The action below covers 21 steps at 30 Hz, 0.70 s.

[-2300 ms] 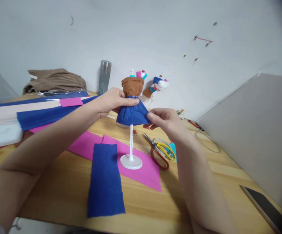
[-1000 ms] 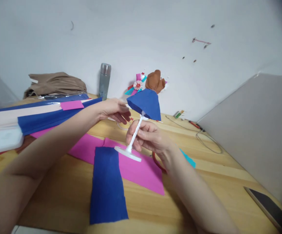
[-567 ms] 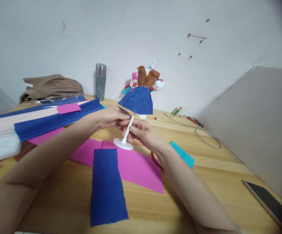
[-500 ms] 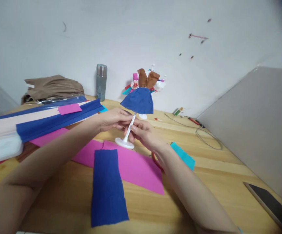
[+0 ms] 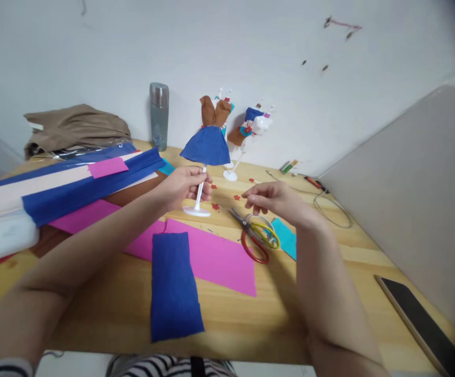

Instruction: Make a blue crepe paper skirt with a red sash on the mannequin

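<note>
My left hand (image 5: 184,187) is closed around the white stem of a small dress stand (image 5: 200,191), whose round base hangs tilted just over the table. On the stand is a doll-sized dress with a brown top (image 5: 214,112) and a flared blue skirt (image 5: 208,145). My right hand (image 5: 276,200) is in the air with fingers loosely stretched and nothing in them. Under it lie scissors (image 5: 255,242) with red and yellow handles, blades pointing away to the left. A blue strip (image 5: 175,288) lies across a magenta sheet (image 5: 221,262) in front of me.
Behind the dress stand other small decorated stands (image 5: 231,175) by the wall. Little red flower cutouts (image 5: 215,208) dot the wood. Coloured sheets (image 5: 93,183) and brown cloth (image 5: 78,128) are piled left, beside a flask (image 5: 159,118). At right are a cable (image 5: 331,220), turquoise piece (image 5: 286,238) and phone (image 5: 411,319).
My right hand has let go of the stand and moved right, above the scissors. My left hand keeps hold of the stand. The view has shifted, showing more stands behind.
</note>
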Each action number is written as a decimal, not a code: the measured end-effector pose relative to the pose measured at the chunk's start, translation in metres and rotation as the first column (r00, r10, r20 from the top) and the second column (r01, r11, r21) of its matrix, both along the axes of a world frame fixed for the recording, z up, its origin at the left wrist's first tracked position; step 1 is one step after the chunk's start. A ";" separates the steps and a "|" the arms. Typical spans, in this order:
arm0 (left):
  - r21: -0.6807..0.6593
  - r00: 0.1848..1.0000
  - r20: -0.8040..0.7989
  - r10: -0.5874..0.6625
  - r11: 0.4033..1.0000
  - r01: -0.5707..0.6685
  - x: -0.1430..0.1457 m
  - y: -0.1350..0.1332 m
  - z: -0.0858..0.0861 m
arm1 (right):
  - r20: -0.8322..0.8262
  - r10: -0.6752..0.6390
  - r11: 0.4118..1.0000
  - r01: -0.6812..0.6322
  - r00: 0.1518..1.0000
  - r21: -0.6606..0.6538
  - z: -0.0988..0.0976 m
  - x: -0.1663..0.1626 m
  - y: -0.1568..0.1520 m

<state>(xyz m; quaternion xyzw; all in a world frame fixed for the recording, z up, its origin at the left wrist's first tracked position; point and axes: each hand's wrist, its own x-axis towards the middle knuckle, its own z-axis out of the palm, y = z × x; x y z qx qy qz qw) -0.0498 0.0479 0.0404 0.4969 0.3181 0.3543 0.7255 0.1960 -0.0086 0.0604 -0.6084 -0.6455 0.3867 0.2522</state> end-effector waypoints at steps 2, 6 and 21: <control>-0.015 1.000 -0.018 0.026 1.000 -0.026 0.000 0.000 0.003 | 0.218 -0.040 0.999 0.045 0.975 -0.021 -0.007 0.015 -0.009; -0.008 1.000 0.002 0.003 1.000 -0.003 0.002 -0.003 -0.002 | 0.627 -0.007 1.000 -0.014 0.779 0.028 -0.052 0.024 -0.041; 0.022 0.997 0.026 -0.069 0.997 0.068 0.006 -0.011 -0.008 | 0.415 -0.208 0.930 0.046 0.886 0.366 -0.092 0.047 -0.066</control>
